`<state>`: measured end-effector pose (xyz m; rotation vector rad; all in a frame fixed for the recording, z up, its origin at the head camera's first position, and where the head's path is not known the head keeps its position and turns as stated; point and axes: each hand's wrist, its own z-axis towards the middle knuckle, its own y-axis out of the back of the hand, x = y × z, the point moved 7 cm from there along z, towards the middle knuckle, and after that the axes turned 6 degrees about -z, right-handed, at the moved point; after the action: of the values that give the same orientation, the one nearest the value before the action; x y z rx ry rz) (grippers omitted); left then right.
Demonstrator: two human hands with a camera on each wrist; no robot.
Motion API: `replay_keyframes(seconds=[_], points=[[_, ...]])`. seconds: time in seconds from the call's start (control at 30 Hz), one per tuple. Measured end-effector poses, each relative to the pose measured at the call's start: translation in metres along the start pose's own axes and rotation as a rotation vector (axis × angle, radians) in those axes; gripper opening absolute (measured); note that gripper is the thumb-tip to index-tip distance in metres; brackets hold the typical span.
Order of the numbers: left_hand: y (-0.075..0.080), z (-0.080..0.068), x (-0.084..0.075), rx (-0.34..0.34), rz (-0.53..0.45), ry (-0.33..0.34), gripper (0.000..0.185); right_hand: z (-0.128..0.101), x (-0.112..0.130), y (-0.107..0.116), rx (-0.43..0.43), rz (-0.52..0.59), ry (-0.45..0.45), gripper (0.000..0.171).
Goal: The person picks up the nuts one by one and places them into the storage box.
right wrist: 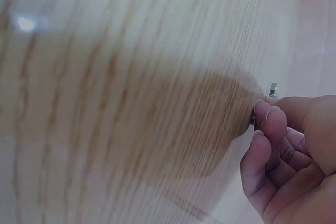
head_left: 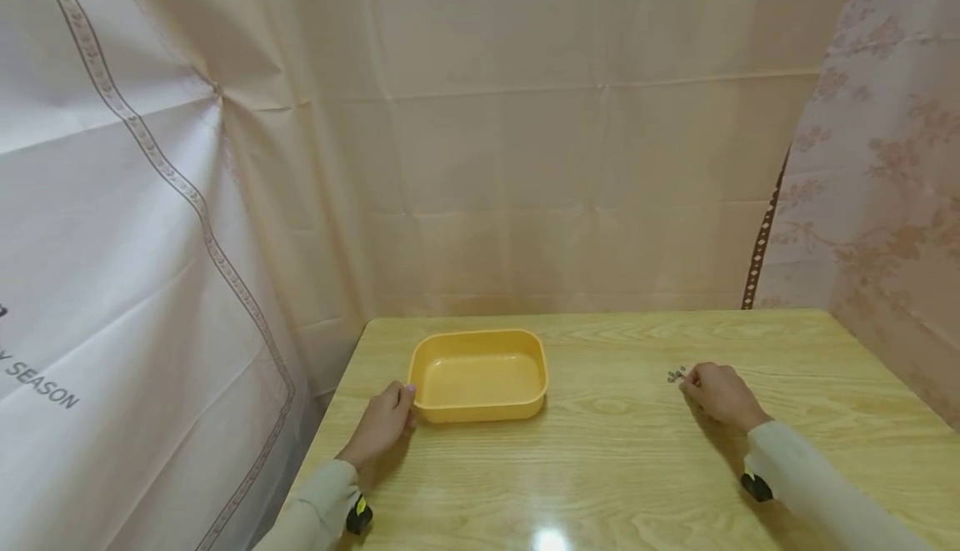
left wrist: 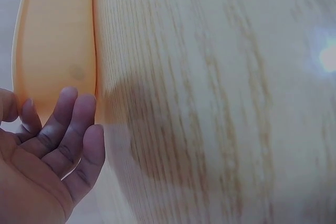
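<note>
A yellow rectangular plastic basin point(head_left: 480, 380) stands on the wooden table, its inside bare. My left hand point(head_left: 384, 422) holds its near left corner, thumb on the rim; in the left wrist view the fingers point(left wrist: 79, 114) are bent against the outer wall. Over on the right, my right hand point(head_left: 723, 393) is lowered onto a small cluster of grey metal pieces point(head_left: 675, 374), too small to name. Thumb and fingertips point(right wrist: 275, 121) come together there in the right wrist view. A dark bit shows between them, and another metal piece point(right wrist: 273, 88) lies just beyond.
The light wood-grain table point(head_left: 600, 451) reaches back to a beige hanging cloth point(head_left: 525, 159). A white printed cloth point(head_left: 135, 284) hangs at the left and a floral one point(head_left: 892, 201) at the right. Lamp glare shows near the table's front.
</note>
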<state>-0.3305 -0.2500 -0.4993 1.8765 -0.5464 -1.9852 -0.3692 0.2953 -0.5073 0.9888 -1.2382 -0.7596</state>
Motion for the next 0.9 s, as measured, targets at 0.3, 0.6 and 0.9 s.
replay_keyframes(seconds=[0.3, 0.6, 0.9], points=[[0.0003, 0.0007, 0.0033, 0.013, 0.007, 0.014, 0.039, -0.0029, -0.0029, 0.0001, -0.021, -0.001, 0.001, 0.021], [0.0012, 0.0009, 0.0013, 0.003, -0.003, 0.027, 0.04, -0.0047, -0.0021, 0.0058, -0.065, -0.021, 0.03, 0.019], [-0.0016, 0.0003, 0.0032, 0.011, -0.047, 0.008, 0.041, -0.0033, 0.0036, 0.0092, -0.108, -0.073, 0.068, 0.018]])
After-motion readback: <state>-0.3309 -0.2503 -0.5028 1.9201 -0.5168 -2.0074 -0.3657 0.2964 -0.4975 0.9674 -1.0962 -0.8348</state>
